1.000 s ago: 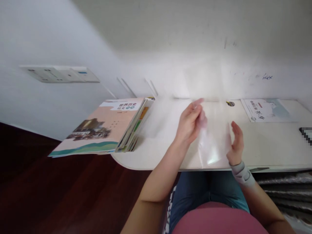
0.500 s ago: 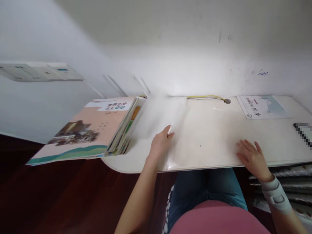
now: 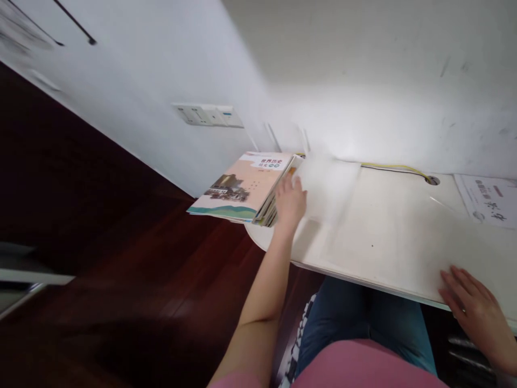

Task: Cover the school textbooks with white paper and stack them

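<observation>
My left hand (image 3: pixel 291 203) is at the right side of a stack of books (image 3: pixel 266 209), its fingers apart and slightly blurred. Whether the fingertips touch the stack, I cannot tell. On top lies a pink-covered book (image 3: pixel 242 186) with a building picture and a green wavy band. Just right of the stack, a pale see-through sheet (image 3: pixel 333 186) lies on the white desk (image 3: pixel 388 226). My right hand (image 3: pixel 474 307) rests near the desk's front edge, fingers stretched out, holding nothing.
A booklet (image 3: pixel 490 199) with a white cover lies at the right. Yellow and black wires run along the wall into a cable hole (image 3: pixel 432 180). Wall sockets (image 3: pixel 208 115) are behind the stack, which overhangs the desk's left end above a dark red floor (image 3: pixel 173 269).
My left hand has let go of the see-through sheet and moved left to the book stack. The view has turned left. My right hand stays by the desk's front edge.
</observation>
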The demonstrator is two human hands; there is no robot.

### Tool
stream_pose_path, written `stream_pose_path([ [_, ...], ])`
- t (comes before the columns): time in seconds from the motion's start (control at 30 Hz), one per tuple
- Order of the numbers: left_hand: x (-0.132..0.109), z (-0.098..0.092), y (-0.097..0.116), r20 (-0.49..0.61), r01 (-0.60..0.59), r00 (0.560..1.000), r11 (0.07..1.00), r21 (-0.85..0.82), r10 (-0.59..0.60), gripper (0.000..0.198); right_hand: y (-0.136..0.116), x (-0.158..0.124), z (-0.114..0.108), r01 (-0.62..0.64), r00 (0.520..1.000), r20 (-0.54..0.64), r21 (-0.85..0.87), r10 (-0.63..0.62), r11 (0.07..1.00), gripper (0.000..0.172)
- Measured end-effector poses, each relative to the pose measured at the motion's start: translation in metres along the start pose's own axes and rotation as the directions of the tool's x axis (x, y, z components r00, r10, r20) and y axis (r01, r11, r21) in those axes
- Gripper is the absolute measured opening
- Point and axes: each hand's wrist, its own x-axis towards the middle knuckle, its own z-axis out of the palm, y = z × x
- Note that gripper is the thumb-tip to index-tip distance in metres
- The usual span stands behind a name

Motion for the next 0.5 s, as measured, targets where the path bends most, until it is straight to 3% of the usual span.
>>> stream_pose_path([
  [0.1, 0.016, -0.012, -0.040, -0.003, 0.187, 0.982, 0.980, 0.064, -0.187, 0.054, 0.008, 0.004, 0.008, 0.010, 1.000, 0.011, 0.032, -0.011, 0.999, 0.050],
  [0.23, 0.018, -0.020, -0.073, 0.208, 0.234, 0.944, 0.963, 0.133, -0.258, 0.060, 0.021, 0.005, 0.008, -0.009, 1.000, 0.015, 0.034, 0.008, 0.999, 0.049],
  [0.4, 0.003, -0.026, -0.071, 0.302, 0.116, 0.933, 0.957, 0.264, -0.197, 0.051, 0.029, 0.010, 0.006, -0.039, 0.999, 0.001, 0.036, 0.039, 0.999, 0.049],
  [0.5, 0.000, -0.044, -0.068, 0.397, 0.080, 0.899, 0.961, 0.265, -0.185, 0.041, 0.027, 0.016, 0.004, -0.035, 0.999, -0.038, 0.065, 0.038, 0.997, 0.047],
])
